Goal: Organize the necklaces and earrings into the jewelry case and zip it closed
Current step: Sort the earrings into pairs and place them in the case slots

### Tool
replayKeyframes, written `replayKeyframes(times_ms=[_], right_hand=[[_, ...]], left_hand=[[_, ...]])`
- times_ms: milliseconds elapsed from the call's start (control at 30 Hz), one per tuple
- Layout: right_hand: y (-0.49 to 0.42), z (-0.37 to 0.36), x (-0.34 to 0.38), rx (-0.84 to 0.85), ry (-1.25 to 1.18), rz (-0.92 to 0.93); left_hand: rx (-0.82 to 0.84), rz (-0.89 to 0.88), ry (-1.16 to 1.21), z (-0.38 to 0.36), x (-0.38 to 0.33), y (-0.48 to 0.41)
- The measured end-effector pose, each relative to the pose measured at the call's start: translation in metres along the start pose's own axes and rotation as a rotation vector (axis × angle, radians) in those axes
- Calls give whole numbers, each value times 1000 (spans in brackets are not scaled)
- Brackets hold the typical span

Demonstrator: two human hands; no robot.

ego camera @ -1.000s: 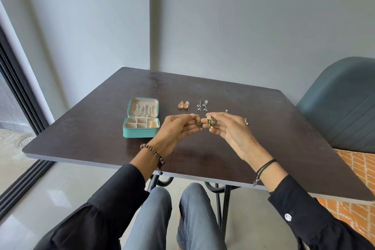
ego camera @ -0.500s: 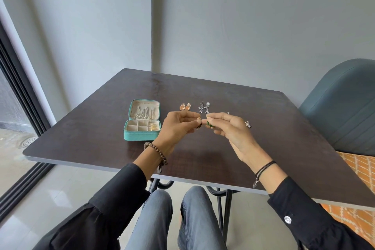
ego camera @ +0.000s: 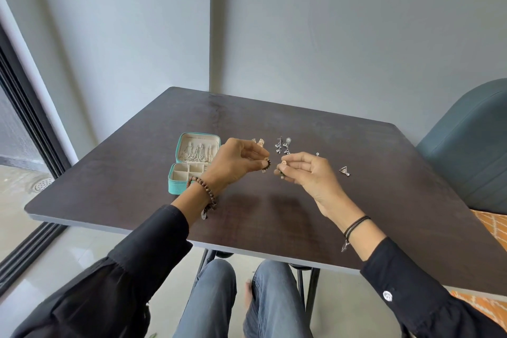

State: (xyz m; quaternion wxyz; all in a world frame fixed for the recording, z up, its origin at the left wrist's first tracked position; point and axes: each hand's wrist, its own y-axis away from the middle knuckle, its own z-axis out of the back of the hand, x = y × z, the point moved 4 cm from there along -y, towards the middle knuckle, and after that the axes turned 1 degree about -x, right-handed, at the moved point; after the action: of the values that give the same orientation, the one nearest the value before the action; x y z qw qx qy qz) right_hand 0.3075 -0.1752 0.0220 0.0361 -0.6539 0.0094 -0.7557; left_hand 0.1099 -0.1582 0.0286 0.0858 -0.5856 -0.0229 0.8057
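Across mid-frame, a dark table point(ego camera: 131, 178). Left of centre on it, an open teal jewelry case point(ego camera: 173, 186), chains hung in its lid. At centre, left hand point(ego camera: 233, 164) pinching a small earring point(ego camera: 267, 164); right hand point(ego camera: 308, 173) pinching another earring point(ego camera: 282, 171), fingertips apart. Just above, silver drop earrings point(ego camera: 284, 145).

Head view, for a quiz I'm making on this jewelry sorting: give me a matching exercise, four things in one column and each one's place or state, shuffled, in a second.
Things:
1. jewelry case
2. silver drop earrings
3. triangular earring
4. beaded earrings

Places or states:
A. one pinched in the left hand, one in the right hand
B. on the table, right of the right hand
C. lid open, left of the left hand
D. on the table, beyond both hands

Pairs: 1-C, 2-D, 3-B, 4-A
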Motion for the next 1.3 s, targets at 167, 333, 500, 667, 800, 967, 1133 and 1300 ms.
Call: replayKeyframes(times_ms=[167,333,500,667,800,967,1133,1300], right_hand=[[-17,-7,-11,-42,125,-21],[-32,-19,-17,-42,176,-37],[-45,-31,-23,-32,233,-49],[-55,-35,-29,-36,357,-52],[-59,-39,-27,-40,438,-26],[-62,-37,-28,-48,445,-12],[-56,-29,-24,-68,416,-6],[-44,-15,-21,-68,359,-7]], left_hand=[[20,-36,-161,11,0,-17],[55,-45,-335,16,-6,-31],[133,-2,-485,11,-2,-42],[119,27,-558,6,10,-49],[103,34,-605,6,15,-52],[87,16,-621,7,17,-51],[65,-6,-591,7,11,-47],[43,-46,-542,4,-6,-37]])
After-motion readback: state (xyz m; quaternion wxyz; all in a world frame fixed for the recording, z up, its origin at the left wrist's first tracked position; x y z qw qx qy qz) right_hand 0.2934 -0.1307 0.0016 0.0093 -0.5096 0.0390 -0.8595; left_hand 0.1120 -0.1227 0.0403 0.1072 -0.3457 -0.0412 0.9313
